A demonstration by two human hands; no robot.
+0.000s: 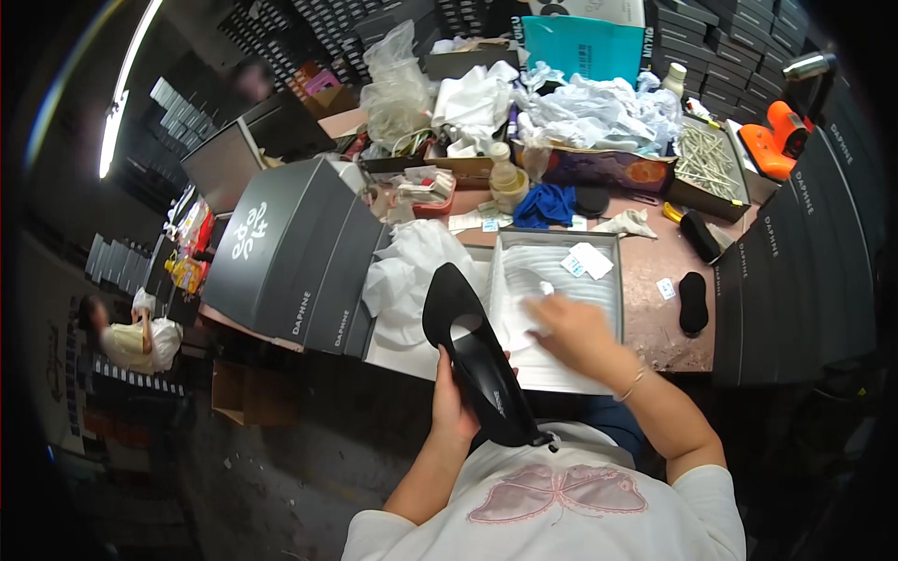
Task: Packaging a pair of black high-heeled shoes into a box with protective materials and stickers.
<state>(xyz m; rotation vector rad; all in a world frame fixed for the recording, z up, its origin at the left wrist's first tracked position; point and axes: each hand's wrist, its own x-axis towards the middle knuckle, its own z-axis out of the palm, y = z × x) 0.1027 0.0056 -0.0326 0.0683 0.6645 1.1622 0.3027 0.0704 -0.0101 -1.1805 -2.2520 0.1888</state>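
Observation:
A black pointed pump [496, 397] with a pale lining patch is held near my body, its toe pointing up and away. My left hand [454, 407] is closed around its side. Over the open white shoe box [603, 309], my right hand [572, 329] is bent and blurred. White tissue paper [510, 313] lies by its fingertips, and whether they grip it I cannot make out. White cards [587, 261] rest on the box's ridged white surface. Crumpled white tissue [421, 271] sits left of the shoe.
Dark shoe boxes [281, 252] stand at the left, and a tall stack [795, 252] rises at the right. Behind are a bottle [508, 178], a blue cloth [545, 206], a tray of white sticks [706, 159] and an orange tape dispenser [772, 145]. A black brush-like item [693, 304] lies right.

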